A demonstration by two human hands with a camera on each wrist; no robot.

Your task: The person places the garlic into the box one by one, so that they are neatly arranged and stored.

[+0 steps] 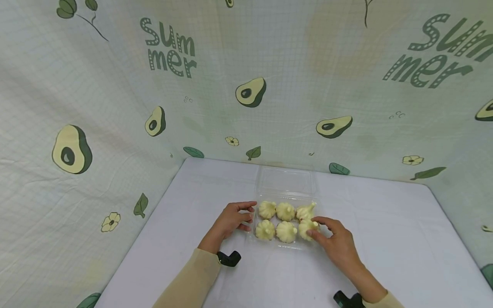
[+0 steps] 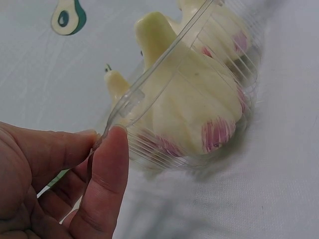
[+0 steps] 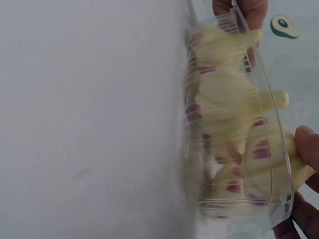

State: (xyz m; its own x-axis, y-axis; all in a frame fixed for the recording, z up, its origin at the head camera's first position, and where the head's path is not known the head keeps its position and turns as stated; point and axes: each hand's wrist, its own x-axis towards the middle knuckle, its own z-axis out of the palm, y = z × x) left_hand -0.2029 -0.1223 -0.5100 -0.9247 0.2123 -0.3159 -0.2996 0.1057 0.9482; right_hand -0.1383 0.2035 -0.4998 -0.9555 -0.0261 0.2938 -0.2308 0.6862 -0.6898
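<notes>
A clear plastic clamshell box [image 1: 285, 247] lies on the table with several pale garlic bulbs [image 1: 286, 231] in two rows. My left hand [image 1: 233, 220] is at the box's left side. In the left wrist view, its thumb and finger pinch the thin plastic rim [image 2: 132, 97] beside a purple-streaked bulb [image 2: 194, 104]. My right hand [image 1: 339, 241] grips the front-right garlic bulb [image 1: 307, 229] between thumb and fingers. In the right wrist view, that bulb [image 3: 269, 164] sits tilted inside the box wall, higher than its neighbours.
The box's clear lid [image 1: 286, 182] lies folded back toward the rear of the table. A white cloth covers the table [image 1: 385, 239]. Behind and to the sides hangs a curtain [image 1: 285, 55] printed with avocados and leaves.
</notes>
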